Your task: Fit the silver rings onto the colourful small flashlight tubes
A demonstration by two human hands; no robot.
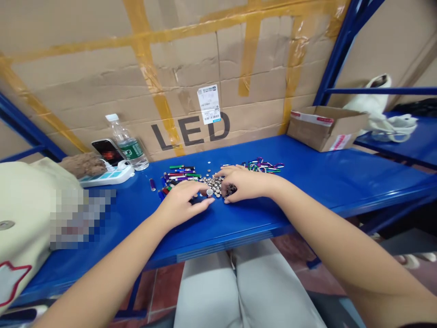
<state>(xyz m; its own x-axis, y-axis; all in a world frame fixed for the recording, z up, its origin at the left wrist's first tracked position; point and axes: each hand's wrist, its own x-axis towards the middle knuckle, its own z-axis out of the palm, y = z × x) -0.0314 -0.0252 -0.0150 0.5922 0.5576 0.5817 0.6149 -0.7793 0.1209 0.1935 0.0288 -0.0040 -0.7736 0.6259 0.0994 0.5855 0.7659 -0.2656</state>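
Observation:
My left hand (pixel 186 200) rests low over the blue table, with a small round silver button cell (pixel 209 192) at its thumb and fingertips. My right hand (pixel 243 183) curves over the right side of a heap of similar button cells (pixel 215 183), its thumb and fingers apart. Under its palm lies a dark, bumpy cluster, probably shaded cells. Beside and behind my left hand lie several short coloured metal tubes (pixel 182 175) in red, green, blue and purple. Beyond my right hand is a tangle of shiny coloured clips (pixel 262 166).
A water bottle (pixel 131 146), a phone (pixel 107 151) and a white power strip (pixel 112 175) stand at the back left. A cream bag (pixel 27 205) covers the left end. An open cardboard box (pixel 324 130) sits back right. A large taped carton (pixel 184 82) walls the rear.

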